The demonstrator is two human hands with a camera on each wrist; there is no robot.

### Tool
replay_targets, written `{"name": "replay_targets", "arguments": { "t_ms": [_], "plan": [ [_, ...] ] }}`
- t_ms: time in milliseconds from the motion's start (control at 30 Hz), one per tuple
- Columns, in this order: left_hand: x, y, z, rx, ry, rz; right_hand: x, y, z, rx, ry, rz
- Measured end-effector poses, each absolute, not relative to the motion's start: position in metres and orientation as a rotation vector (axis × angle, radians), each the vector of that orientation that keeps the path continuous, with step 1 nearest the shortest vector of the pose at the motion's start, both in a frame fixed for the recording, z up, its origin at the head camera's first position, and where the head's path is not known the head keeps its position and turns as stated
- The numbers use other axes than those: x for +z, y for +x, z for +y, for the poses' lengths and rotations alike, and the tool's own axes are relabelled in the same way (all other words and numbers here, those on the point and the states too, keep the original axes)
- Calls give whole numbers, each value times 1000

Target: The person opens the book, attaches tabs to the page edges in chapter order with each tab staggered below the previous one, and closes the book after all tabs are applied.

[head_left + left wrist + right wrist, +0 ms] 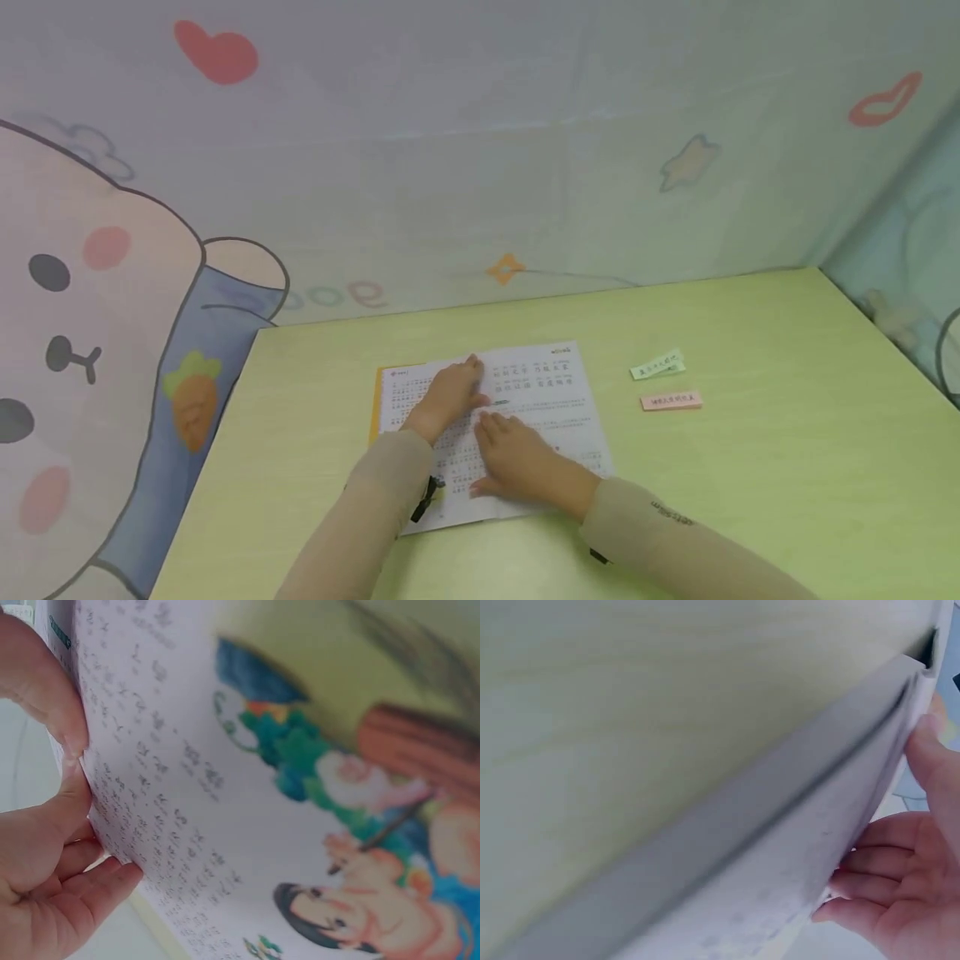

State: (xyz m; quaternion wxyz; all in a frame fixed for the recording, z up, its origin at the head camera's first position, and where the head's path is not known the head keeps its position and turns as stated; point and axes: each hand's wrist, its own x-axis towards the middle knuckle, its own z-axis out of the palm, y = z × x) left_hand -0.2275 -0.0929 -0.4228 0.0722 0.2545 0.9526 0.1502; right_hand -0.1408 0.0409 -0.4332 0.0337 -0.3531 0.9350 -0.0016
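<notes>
An open book [536, 375] of printed Chinese text lies on the light green table. My left hand [448, 393] rests on it near the middle fold, fingers pointing to the far edge. Lower down, my right hand [519, 457] lies on the right page with its thumb spread. The left thumb and the right fingertips are close together. Close up in the left wrist view, a page shows a colourful cartoon picture [360, 900] beside lines of text. In the right wrist view, the right fingers touch the page surface, seen edge-on and blurred.
To the right of the book lie a green paper strip [658, 367] and a pink paper strip [671, 402], both with handwriting. A yellow edge [375, 404] shows along the book's left side. Behind the table [787, 433] hangs a printed cloth [450, 192] with a cartoon animal.
</notes>
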Motion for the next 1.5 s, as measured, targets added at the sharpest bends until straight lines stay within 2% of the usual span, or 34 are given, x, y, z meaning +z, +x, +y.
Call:
{"name": "replay_targets", "arguments": {
  "t_ms": [233,567,967,1300,1500],
  "plan": [
    [-419,-227,-91,422,652,2865,-430,-140,35,141,-1119,2868],
    [-419,-232,-80,451,611,2847,-436,-128,46,83,-1171,2864],
    [-417,-229,-82,462,498,2804,-433,-99,60,-6,-1482,2808],
    [-425,-226,-80,461,595,2821,-432,-87,68,25,-1446,2717],
    [-422,-226,-80,385,588,2900,-434,-77,66,100,-1593,2784]
  ]
}}
